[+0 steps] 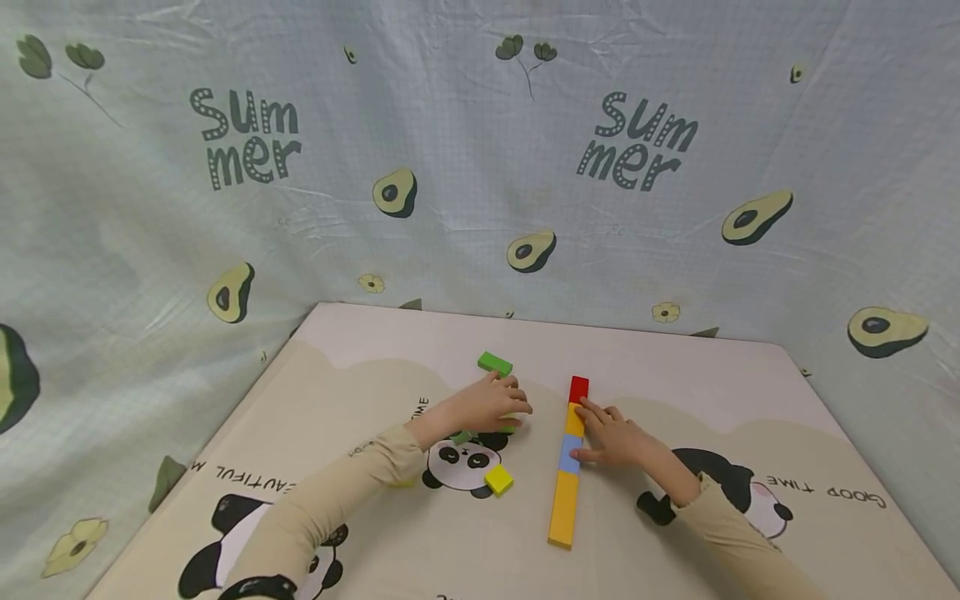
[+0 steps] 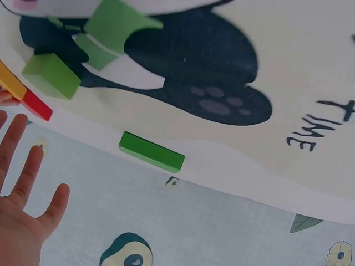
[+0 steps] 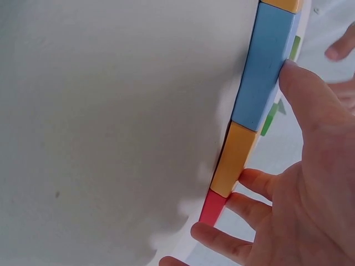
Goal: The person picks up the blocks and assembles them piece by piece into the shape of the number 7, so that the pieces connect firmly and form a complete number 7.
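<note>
A straight row of blocks runs away from me in the head view: a red block (image 1: 579, 389) at the far end, then a yellow-orange block (image 1: 573, 420), a blue block (image 1: 571, 454) and a yellow-orange stretch (image 1: 563, 510) nearest me. My right hand (image 1: 618, 439) rests along the row's right side, its thumb at the blue block and fingertips at the far yellow-orange and red blocks. Left of the row, my left hand (image 1: 480, 408) hovers with spread fingers, partly hiding a light green block (image 2: 52, 76). Nothing shows in its grasp.
Beyond the left hand lies a green block (image 1: 495, 363). Nearer me is a yellow block (image 1: 498, 480), and another yellow piece (image 1: 402, 483) is mostly hidden by the left sleeve. A panda-printed cloth (image 1: 495, 558) covers the table; an avocado-printed curtain (image 1: 450, 108) hangs behind.
</note>
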The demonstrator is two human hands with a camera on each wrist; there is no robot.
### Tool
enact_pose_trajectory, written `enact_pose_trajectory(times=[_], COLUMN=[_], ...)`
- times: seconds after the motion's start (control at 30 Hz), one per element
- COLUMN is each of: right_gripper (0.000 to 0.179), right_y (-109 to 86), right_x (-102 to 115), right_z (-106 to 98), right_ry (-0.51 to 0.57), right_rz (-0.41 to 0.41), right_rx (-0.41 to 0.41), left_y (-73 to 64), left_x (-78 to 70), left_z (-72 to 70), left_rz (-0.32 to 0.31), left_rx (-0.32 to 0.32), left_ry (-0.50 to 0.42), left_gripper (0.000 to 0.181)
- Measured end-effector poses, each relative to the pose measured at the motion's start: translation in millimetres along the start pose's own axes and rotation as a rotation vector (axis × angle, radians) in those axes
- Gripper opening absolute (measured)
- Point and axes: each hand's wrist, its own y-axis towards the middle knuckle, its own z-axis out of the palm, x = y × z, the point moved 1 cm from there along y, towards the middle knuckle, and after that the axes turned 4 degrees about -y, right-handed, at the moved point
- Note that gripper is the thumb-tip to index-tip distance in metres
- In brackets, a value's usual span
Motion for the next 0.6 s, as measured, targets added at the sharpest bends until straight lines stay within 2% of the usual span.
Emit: enact_pose_trajectory(times=[0.33,0.6], right_gripper=[0.077,0.076], right_y=[-3.2,-5.0], right_x=[1.4,3.2], right_z=[-1.8,-3.2], right_ry=[0.025,0.038], right_rz=[-0.005,-0.015], right_rx=[-0.008,-0.012], left_y=[-31.3,-50.4], left_x=[-19.7,-31.5], left_z=[0.0,2.7], left_rz=[0.126,0.163], left_rx=[-0.022,-0.021], left_ry=[0.011,0.031], left_gripper=[0.023,0.025])
